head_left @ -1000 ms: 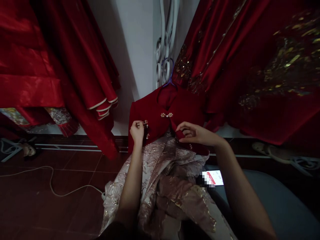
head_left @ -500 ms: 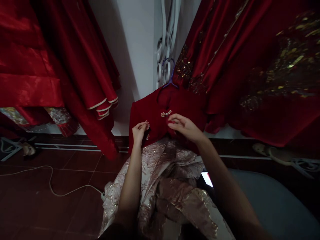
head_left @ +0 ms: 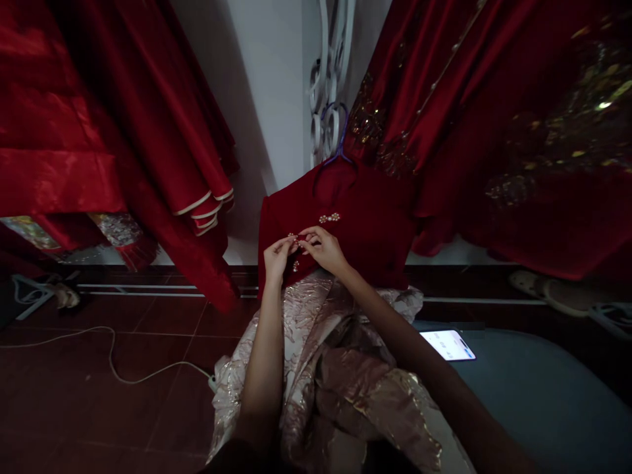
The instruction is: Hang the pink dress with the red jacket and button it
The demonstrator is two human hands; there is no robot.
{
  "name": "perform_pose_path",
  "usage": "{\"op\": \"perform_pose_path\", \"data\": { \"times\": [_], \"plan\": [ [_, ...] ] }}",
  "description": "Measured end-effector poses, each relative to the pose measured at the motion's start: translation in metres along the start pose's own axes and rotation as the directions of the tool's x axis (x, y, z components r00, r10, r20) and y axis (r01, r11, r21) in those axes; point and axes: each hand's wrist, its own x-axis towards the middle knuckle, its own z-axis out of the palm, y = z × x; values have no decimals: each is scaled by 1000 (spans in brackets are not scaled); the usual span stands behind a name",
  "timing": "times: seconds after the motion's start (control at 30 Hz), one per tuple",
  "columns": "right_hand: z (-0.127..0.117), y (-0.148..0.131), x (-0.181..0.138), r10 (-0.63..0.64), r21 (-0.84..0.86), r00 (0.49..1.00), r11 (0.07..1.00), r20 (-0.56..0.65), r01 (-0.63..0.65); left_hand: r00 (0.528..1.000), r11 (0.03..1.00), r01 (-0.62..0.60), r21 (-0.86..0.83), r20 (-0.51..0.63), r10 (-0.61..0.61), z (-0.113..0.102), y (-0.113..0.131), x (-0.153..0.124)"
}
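Observation:
A dark red top (head_left: 365, 230) hangs on a purple hanger (head_left: 340, 148). A fastened flower-shaped beaded clasp (head_left: 330, 218) sits near its neckline. Lower on the front, my left hand (head_left: 276, 258) pinches another beaded clasp (head_left: 290, 235) at the opening's edge. My right hand (head_left: 323, 250) meets it there, thumb and fingertips pinched together at the same clasp; the fingers cover most of it. Just below my left fingertips, a third beaded clasp (head_left: 295, 266) shows on the fabric. Under the top, a shiny pinkish brocade cloth (head_left: 301, 329) drapes over the lap.
Red garments (head_left: 187, 151) hang on the left, and sequinned red ones (head_left: 444, 131) on the right. A lit phone (head_left: 448, 345) lies on a grey seat (head_left: 533, 395) at right. A white cable (head_left: 148, 380) crosses the tiled floor (head_left: 99, 408).
My right hand has moved left and down from beside the upper clasp to meet my left hand. My left hand keeps its pinch. The phone shows more fully now.

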Motion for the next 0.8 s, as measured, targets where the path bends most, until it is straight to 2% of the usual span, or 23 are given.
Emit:
{"op": "perform_pose_path", "data": {
  "times": [0.13,0.23,0.37,0.5,0.63,0.73,0.8],
  "plan": [
    [1,2,2,-21,-42,1000,999,10,21,1000,999,-24,43,19,24,0,4,-2],
    [1,0,5,-41,-73,999,996,11,41,995,986,-84,143,64,75,-1,6,-4],
    [-2,-8,7,-83,-163,996,983,18,85,984,948,-177,263,82,161,-2,7,-5],
    [-2,-10,8,-129,-240,989,960,68,141,977,911,-213,353,64,204,-4,8,-5],
    [0,-9,9,-146,-295,988,943,56,156,969,875,-248,415,107,223,-8,11,-3],
    [-11,-12,7,-71,-265,991,959,115,99,962,845,-273,460,115,248,-3,9,-9],
    [-26,-16,1,52,-167,976,986,210,-17,949,805,-289,518,45,312,4,2,-23]
  ]
}}
